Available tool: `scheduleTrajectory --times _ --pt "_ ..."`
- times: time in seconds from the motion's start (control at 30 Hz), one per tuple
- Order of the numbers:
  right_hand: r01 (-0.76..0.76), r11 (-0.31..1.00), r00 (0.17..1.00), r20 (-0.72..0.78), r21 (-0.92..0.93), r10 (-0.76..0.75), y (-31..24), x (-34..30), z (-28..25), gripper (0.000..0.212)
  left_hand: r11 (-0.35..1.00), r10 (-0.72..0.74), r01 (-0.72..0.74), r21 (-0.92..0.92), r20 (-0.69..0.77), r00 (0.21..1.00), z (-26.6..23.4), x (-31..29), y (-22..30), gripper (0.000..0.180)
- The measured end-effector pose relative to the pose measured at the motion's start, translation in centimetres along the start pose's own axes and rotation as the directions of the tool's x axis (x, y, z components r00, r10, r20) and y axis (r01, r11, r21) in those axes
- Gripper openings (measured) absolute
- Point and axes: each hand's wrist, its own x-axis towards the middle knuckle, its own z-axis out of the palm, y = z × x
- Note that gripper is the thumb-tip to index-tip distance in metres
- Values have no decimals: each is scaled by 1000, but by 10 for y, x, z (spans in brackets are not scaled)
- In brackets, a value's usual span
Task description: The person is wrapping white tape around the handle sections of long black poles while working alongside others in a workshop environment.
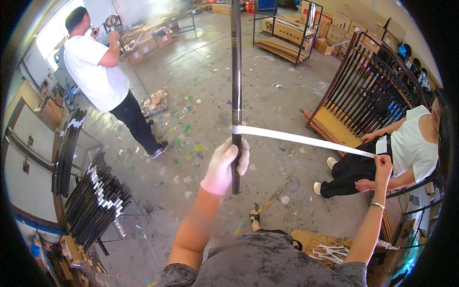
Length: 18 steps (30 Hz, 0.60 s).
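The floor (205, 71), grey and dotted with flecks of colour, spreads below and beyond the left-hand grip. To the right of the grip and beyond it stands a rack (332, 125) with a yellow base, dark rods lined up along it. Left of the grip, farther off, a co-worker (93, 71) in a white shirt stands facing away; another co-worker (416, 134) in a white top is beyond the right hand. A black-framed cart (277, 51) carrying a box (289, 31) is far ahead, to the right of the grip. Low on the left are bundles of rods (93, 210) with white bands.

The pole (236, 71) stands nearly upright in the left hand (224, 162), which wears a white glove and is wrapped around it near its lower end. Just above that grip, the tape (306, 139) meets the pole and runs out taut to the right, sloping down slightly. The right hand (383, 166) pinches its far end between thumb and fingers. Behind the grip, to the right, white strips (330, 253) lie on cardboard (305, 237). A bracelet (377, 205) circles the right wrist.
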Motion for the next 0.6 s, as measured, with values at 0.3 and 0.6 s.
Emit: scheduleTrajectory --times 0.3,0.6 --pt "-16 999 1000 5 31 16 16 -9 -39 17 996 -84 85 22 -27 996 -3 11 2 13" --pt "-4 1000 999 -46 8 4 42 -23 -73 18 991 -136 135 -20 -72 988 -4 18 -16 20"
